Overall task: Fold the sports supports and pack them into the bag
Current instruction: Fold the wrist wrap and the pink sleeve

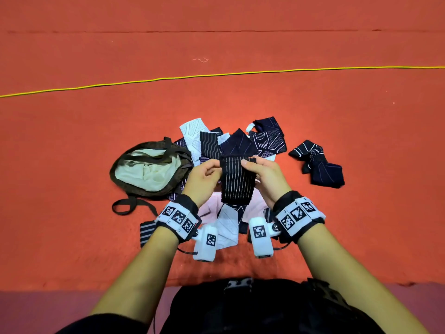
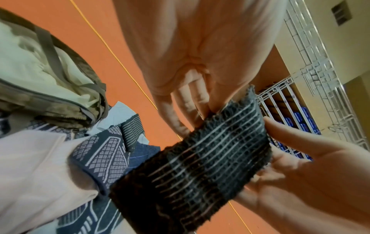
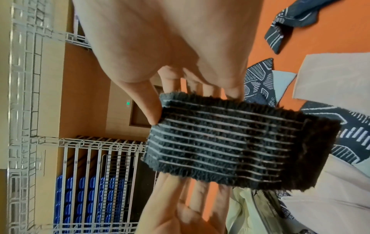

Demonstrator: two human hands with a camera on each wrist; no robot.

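Observation:
A black striped support [image 1: 237, 183] hangs upright between my two hands above the pile. My left hand [image 1: 215, 169] pinches its upper left edge, and my right hand [image 1: 250, 168] pinches the upper right edge, thumb in front and fingers behind. The left wrist view shows the striped support [image 2: 202, 159] running from my left fingers [image 2: 180, 114] to the right hand [image 2: 312, 174]. In the right wrist view my right thumb [image 3: 152, 106] presses the support's [image 3: 230, 142] corner. The brown bag [image 1: 142, 189] lies open to the left, its cream lining showing.
Several dark and white patterned supports [image 1: 267, 141] lie heaped behind and beneath my hands. One dark support [image 1: 317, 165] lies apart at the right. A yellow cord [image 1: 216, 74] crosses the red floor farther away. Bag straps [image 1: 125, 206] trail toward me.

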